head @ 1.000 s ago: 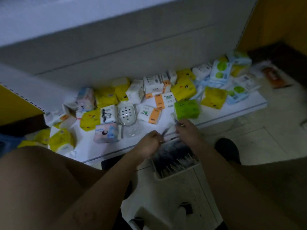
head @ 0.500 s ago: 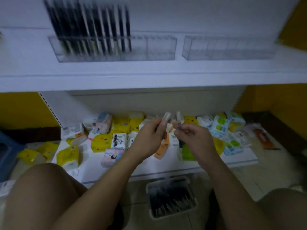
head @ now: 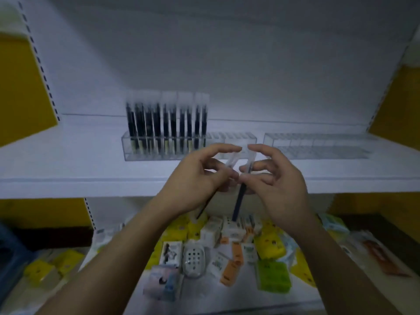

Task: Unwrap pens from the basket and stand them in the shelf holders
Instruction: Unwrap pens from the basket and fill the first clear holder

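Pens [head: 238, 201], pinched one each in left hand [head: 193, 178] and right hand [head: 279, 185], hang near the holder [head: 145, 153], probably for unwrapping.

Small pkgs [head: 271, 245], yellow + white, lying jumbled on lower shelf [head: 204, 298], btm center. Green pack [head: 273, 277] sitting btm right, orange pack [head: 229, 272] lying beside. White perforated oval [head: 193, 260] lying center btm.

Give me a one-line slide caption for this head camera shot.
Left hand and right hand each hold a wrapped pen before a clear shelf holder partly filled with upright pens.
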{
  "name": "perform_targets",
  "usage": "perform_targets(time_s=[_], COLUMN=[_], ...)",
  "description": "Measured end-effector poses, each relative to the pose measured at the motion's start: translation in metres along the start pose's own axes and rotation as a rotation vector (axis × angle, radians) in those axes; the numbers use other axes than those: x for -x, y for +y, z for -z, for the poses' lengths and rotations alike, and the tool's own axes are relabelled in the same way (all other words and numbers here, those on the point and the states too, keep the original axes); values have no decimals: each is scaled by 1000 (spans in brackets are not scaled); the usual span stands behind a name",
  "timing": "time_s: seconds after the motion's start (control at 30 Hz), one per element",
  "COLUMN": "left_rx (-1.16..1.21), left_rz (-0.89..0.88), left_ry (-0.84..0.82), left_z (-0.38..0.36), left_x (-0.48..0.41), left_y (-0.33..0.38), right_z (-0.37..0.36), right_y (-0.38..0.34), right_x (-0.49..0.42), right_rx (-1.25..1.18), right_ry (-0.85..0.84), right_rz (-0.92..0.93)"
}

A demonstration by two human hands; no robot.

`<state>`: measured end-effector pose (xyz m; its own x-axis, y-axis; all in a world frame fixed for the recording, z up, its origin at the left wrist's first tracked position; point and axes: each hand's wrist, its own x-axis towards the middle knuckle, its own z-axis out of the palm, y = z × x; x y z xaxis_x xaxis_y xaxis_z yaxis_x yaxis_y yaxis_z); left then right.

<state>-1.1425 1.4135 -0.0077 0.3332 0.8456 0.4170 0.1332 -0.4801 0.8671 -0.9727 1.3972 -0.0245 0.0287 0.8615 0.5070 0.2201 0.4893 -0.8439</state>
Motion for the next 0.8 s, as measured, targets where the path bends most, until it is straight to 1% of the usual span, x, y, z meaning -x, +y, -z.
perform_targets(time_s=[0.1,0.27,0.4,0.5,0.63,0.8], left_rx=[-114,-217,-329,-457,-535,-553], left_rz=[-73,-158,-224,-292,-355,-336], left_ry=[19,236,340,391,439,474], left_z=[17,41,54,63,72,76], left_x=[-16,-42,-63,-79,-97,-108], left_y=[17,34,39,42,39,30], right_z=[-5,-14,-24,-34,-49,-60], right_y=[-20,-42,-51,-52,-49,-39], right_x=[-23,-62,-92,-113,-136,-150], right_rx=[111,112,153,155,104,110], right_ry=[22,57,84,102,132,94], right_rz=[72,131,191,234,266,251])
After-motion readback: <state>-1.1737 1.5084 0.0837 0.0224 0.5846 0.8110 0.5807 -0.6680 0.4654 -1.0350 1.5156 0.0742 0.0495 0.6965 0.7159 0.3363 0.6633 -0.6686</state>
